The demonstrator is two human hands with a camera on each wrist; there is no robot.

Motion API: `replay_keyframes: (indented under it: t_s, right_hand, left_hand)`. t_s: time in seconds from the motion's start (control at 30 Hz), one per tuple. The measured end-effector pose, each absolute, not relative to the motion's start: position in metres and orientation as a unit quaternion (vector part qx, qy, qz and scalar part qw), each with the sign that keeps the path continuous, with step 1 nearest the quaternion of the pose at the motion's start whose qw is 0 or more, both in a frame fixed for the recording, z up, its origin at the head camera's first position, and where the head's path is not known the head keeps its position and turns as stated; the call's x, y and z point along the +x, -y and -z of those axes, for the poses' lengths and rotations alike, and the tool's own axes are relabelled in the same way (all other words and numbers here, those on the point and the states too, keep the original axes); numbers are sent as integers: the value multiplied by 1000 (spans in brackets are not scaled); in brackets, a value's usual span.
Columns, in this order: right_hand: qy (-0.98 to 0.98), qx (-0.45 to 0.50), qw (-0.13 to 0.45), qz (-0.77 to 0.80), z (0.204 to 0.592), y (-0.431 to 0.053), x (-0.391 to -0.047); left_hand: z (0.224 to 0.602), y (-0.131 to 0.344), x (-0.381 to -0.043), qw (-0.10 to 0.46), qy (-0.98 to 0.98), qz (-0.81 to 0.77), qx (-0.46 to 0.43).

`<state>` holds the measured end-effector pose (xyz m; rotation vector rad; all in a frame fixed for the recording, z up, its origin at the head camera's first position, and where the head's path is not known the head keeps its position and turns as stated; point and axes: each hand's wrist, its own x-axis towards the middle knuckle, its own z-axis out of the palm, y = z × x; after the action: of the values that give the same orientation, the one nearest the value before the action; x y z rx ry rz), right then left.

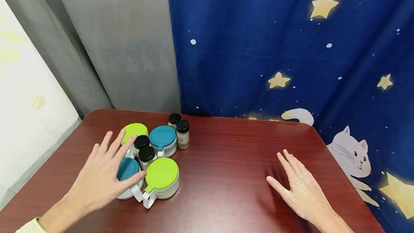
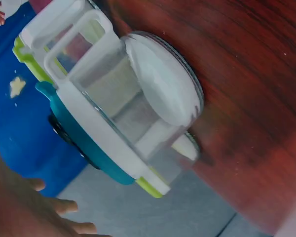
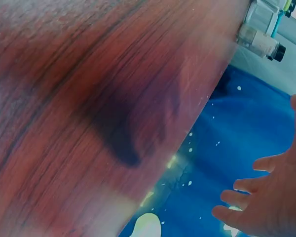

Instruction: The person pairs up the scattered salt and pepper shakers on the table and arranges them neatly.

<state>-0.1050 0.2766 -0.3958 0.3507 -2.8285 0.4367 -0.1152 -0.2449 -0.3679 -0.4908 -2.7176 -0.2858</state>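
My left hand point(image 1: 105, 175), fingers spread, hovers over the left side of a cluster of jars. Beneath it is a blue-lidded jar point(image 2: 96, 138) with a white handle and white contents. To its right stands a green-lidded jar point(image 1: 162, 175), close by the thumb tip. Another blue-lidded jar point(image 1: 163, 138) and a second green-lidded jar point(image 1: 136, 131) stand farther back. Between them are two black-capped shakers point(image 1: 147, 154), partly hidden. My right hand point(image 1: 302, 190) is held above the table's right side, fingers extended and nothing in it; its shadow falls on the wood.
Two more black-capped shakers point(image 1: 183, 136) stand at the back of the cluster. The reddish-brown table point(image 1: 226, 175) has rounded far corners. Behind it hang a grey curtain point(image 1: 129, 46) and a blue star-patterned curtain point(image 1: 233, 46). A white surface point(image 1: 29, 100) lies to the left.
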Motion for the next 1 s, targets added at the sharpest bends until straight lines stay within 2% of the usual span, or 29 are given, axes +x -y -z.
replay_keyframes:
  t_s: [0.17,0.27,0.4,0.63,0.87,1.0]
  right_hand:
    - [976,120,100,-149,395,-268,-104]
    - [973,133,115,-152,396,-261,-107]
    - [964,164,142,-156,400,-246,-120]
    - [946,220,152,-183,403,-199,-152]
    - [931,272,79,-231,380,-109,-195]
    - [930,291,66,-214,369,-75,-217]
  left_hand:
    - [364,238,-104,227,938,119,-234]
    - [364,233,-99,228,912,149,-308]
    - [368,226,-96,190,887,152,-392]
    - [379,219,-100,127,894,93,-420]
    - [378,216,-105,102,881,72,-457]
    - [374,201,-103,102,890,65,-439]
